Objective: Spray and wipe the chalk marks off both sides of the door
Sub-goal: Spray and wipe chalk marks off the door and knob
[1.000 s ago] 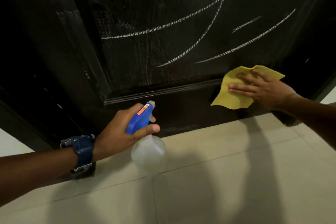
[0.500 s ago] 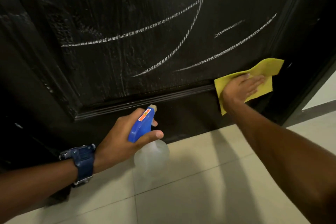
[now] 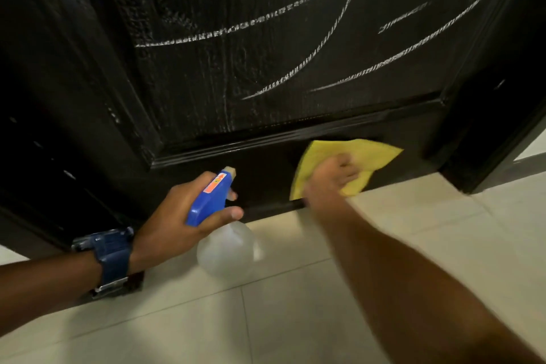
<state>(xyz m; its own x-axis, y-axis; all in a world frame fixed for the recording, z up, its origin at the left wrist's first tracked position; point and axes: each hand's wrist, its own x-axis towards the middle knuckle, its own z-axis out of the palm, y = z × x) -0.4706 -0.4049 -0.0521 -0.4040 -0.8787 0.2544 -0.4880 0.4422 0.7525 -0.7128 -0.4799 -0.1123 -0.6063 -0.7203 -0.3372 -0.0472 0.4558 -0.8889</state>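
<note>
My right hand point(image 3: 331, 179) is flat on the yellow cloth point(image 3: 366, 154), pressing it against the bottom rail of the black door point(image 3: 206, 74), low down and just above the tiled floor point(image 3: 295, 319). The fingers point(image 3: 347, 161) lie spread over the middle of the cloth, and the cloth fans out past them to the right and up toward the raised moulding; it's a bit blurred there, so I can't say how tightly the fingertips dig in, but they look laid out rather than curled. One corner of the cloth hangs down at the left of my wrist, close to the door's bottom edge.

Over on the left, my left hand point(image 3: 180, 216) grips the spray bottle point(image 3: 224, 251) by its blue trigger head point(image 3: 209, 201). My thumb wraps the near side of the head and my fingers curl round the far side, with one fingertip showing past the nozzle. The nozzle points at the door's bottom rail, close to it but not touching. The clear bottle body hangs below my hand, over the floor. There's a blue watch point(image 3: 113, 257) on that wrist.

Up above, the chalk marks point(image 3: 325, 38) are plain on the sunken panel: long curved white lines sweeping across, well above the cloth. The spray bottle and cloth are apart, bare rail between them.
</note>
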